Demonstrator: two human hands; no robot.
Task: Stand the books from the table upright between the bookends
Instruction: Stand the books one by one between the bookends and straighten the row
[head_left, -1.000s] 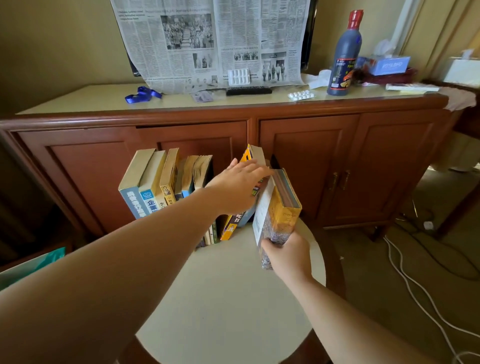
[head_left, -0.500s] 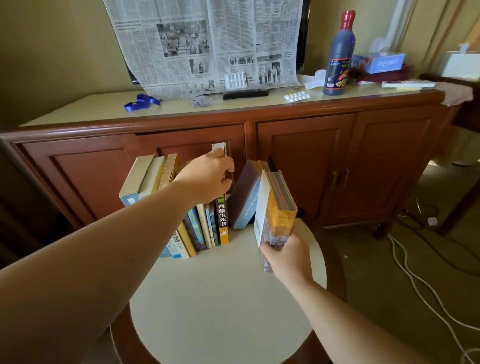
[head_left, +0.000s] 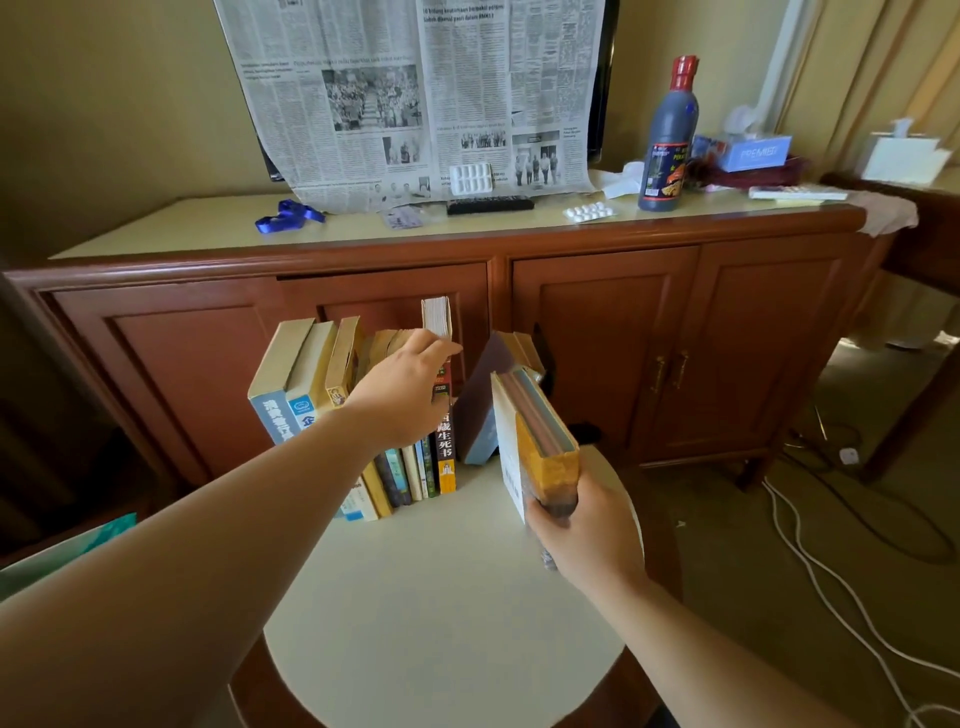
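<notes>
Several books (head_left: 311, 374) stand in a row at the back of a round cream table (head_left: 441, 613). My left hand (head_left: 400, 389) rests on top of the row and presses against the tall orange-spined book (head_left: 444, 447) at its right end. To the right, a dark purple book (head_left: 480, 400) leans leftward, with a gap between it and the row. A black bookend (head_left: 545, 358) shows behind it. My right hand (head_left: 587, 530) grips the bottom of a yellow-spined book (head_left: 540, 447), held upright just right of the gap. The left bookend is hidden.
A wooden sideboard (head_left: 597, 332) stands right behind the table, with a newspaper (head_left: 415, 93), a dark bottle (head_left: 667, 135), pill packs (head_left: 589, 212) and a blue ribbon (head_left: 288, 215) on top. White cables (head_left: 831, 582) trail across the floor at the right.
My left hand moved left from the leaning books and pushed the orange-spined book upright against the row, opening a gap. The right hand with the yellow-spined book barely moved.
</notes>
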